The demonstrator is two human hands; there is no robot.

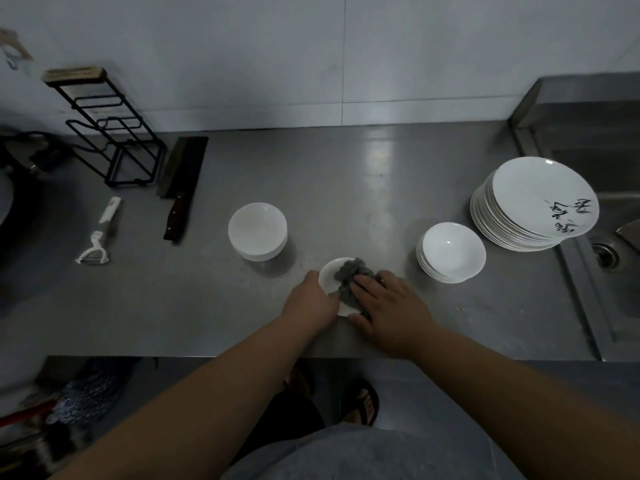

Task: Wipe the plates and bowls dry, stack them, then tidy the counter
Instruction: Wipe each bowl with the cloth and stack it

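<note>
Where the grey steel counter [346,188] meets the wall, a black wire rack [114,133] stands far left, with a dark-handled cleaver [180,192] and a white peeler [98,233] beside it. A left stack of white bowls [257,232], a right stack of white bowls [450,252] and a stack of white lettered plates [533,202] by the steel sink [606,188] lie apart from the hands. Near the front edge, the left hand [310,297] grips the rim of a small white dish [329,275]. The right hand [391,306], fingers spread, presses a crumpled grey cloth [351,271] into it.

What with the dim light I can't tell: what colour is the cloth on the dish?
Grey; the cloth on the dish shows best in head view.
</note>
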